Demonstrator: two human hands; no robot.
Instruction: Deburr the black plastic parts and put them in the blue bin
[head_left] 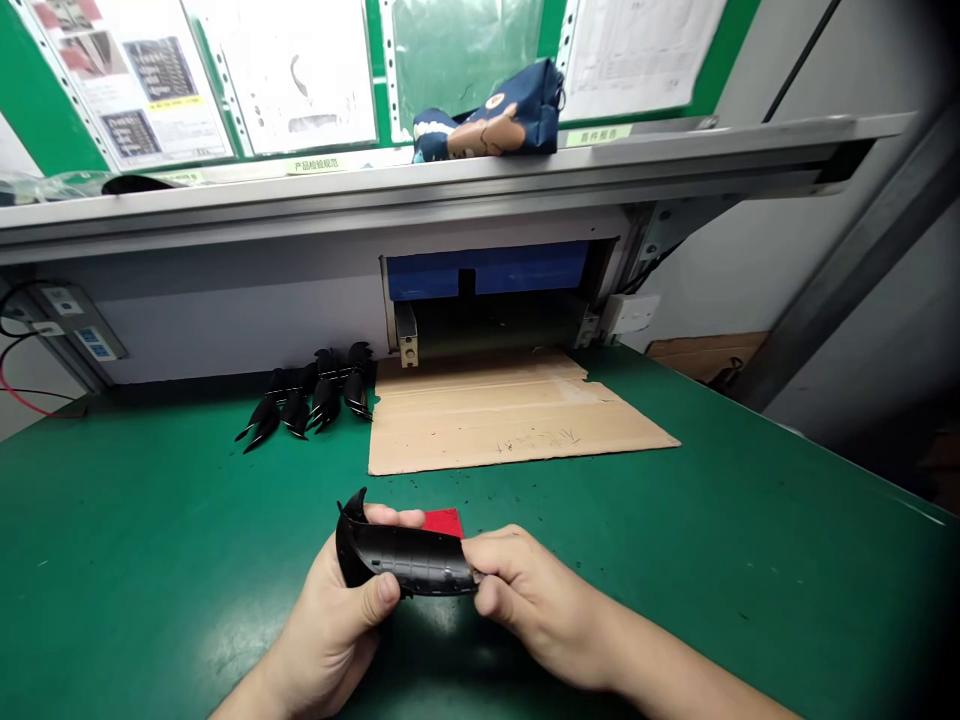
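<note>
The left hand (337, 612) and right hand (538, 612) grip opposite ends of a black shell (420, 560) between them. It looks light, stiff and slippery, best held by its edges.

A green tabletop (750, 560) with a soft sheen of light runs back to a pale panel (240, 320), where blue flaps (532, 268) hang across an opening. Above it, a metal-edged shelf (315, 207) spans the station — behind that, a green board (34, 115) bears sleeved papers (292, 80). To the right stands a grey wall (712, 290) — a slanting post (847, 250) crosses it.
</note>
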